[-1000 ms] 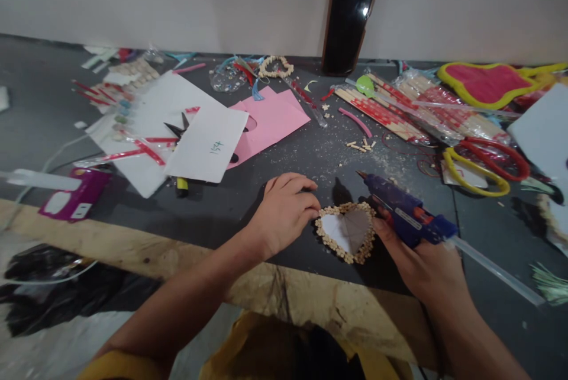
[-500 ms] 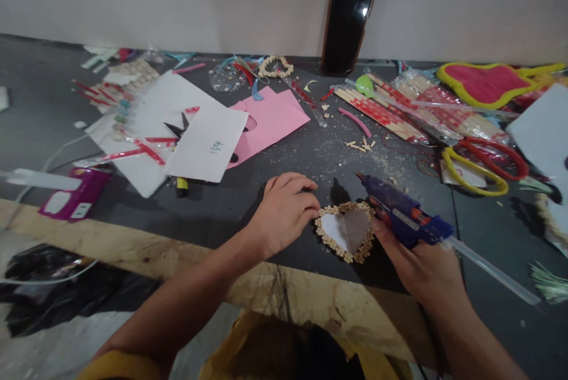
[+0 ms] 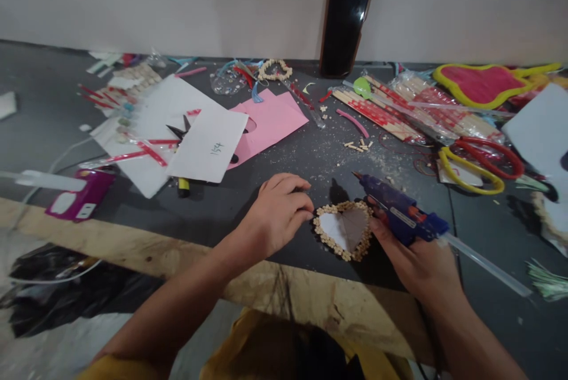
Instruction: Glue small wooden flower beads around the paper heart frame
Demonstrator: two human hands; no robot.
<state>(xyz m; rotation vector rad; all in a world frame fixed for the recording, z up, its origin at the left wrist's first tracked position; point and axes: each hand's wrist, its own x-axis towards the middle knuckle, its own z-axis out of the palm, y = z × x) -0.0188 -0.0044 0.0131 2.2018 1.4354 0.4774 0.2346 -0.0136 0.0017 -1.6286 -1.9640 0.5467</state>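
A small heart (image 3: pixel 336 227) of white card, bordered with clustered bits of pale wooden stick, lies flat near the table's front edge. Just off its left rim is my left hand (image 3: pixel 280 209), fingers loosely curved and apart, with nothing visible in them. My right hand (image 3: pixel 419 264) grips a dark blue hot glue gun (image 3: pixel 399 205), its nozzle pointing up and left beyond the heart. A clear glue stick (image 3: pixel 488 264) juts from the gun's rear. The right thumb and fingertips sit at the heart's right edge; the gun and hand hide part of their contact.
Cut stick pieces (image 3: pixel 357 146) and crumbs lie beyond the heart. Scissors (image 3: pixel 477 164) and bagged red-tipped sticks (image 3: pixel 377 113) lie to the right. Left are pink paper (image 3: pixel 275 122), a white card (image 3: pixel 208 146) and a purple box (image 3: pixel 82 193). A phone (image 3: pixel 348 19) leans on the wall.
My left hand has drawn slightly left, leaving a small gap from the heart's rim. My right hand keeps its grip on the glue gun. The view has shifted a little.
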